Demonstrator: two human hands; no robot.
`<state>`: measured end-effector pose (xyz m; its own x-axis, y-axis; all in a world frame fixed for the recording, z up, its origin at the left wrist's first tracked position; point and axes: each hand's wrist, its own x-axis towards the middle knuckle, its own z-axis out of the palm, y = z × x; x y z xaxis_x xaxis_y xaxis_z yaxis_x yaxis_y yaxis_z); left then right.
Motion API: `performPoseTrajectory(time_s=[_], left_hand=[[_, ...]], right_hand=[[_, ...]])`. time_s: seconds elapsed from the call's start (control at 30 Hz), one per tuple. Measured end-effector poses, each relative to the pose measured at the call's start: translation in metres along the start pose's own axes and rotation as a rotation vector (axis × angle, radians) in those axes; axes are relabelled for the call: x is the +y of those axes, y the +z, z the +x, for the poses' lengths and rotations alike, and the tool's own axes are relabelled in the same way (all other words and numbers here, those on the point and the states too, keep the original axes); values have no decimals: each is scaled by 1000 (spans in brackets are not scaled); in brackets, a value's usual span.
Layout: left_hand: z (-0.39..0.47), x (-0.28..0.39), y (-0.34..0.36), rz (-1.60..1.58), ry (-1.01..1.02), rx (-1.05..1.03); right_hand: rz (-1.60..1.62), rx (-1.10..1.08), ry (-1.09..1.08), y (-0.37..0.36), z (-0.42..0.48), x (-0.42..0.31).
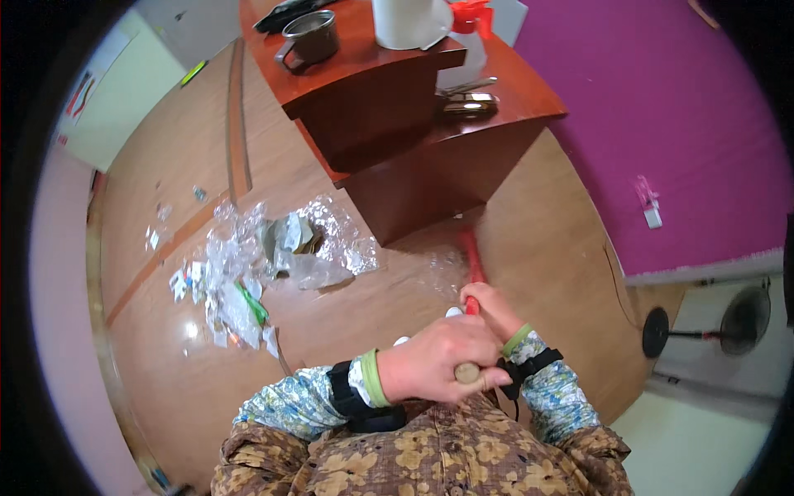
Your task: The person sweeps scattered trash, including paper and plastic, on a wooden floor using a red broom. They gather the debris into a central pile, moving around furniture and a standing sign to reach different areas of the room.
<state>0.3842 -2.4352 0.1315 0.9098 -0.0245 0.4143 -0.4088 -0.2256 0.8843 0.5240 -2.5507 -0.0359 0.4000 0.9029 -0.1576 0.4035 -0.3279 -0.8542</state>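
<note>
My left hand [443,353] is wrapped around the top of a long handle, with its pale round end showing beside the thumb. Further down, my right hand [490,304] grips the red part of the same handle. It appears to be a broom [472,257], whose lower end is blurred beside the base of the brown desk [428,204]. Thin clear plastic [443,270] lies on the floor just left of it. A larger heap of plastic wrapping and scraps [236,285] spreads to the left, with a green piece [253,304] in it.
On the stepped desk stand a dark metal cup [313,40], a white container [403,25] and a red-topped spray bottle [468,49]. A black fan [744,319] is at the right, near the purple wall [670,136]. Small scraps [152,239] dot the floor at far left.
</note>
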Motion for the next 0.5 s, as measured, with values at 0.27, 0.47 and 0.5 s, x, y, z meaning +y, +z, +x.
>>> performPoseTrajectory(time_s=[0.27, 0.47, 0.5], left_hand=[[40, -85, 19, 78, -284, 274], [48, -115, 9, 45, -345, 583], [45, -113, 6, 36, -399, 583]], right_hand=[[-412, -136, -103, -66, 75, 87], [-474, -228, -132, -72, 120, 91], [-506, -263, -120, -70, 123, 88]])
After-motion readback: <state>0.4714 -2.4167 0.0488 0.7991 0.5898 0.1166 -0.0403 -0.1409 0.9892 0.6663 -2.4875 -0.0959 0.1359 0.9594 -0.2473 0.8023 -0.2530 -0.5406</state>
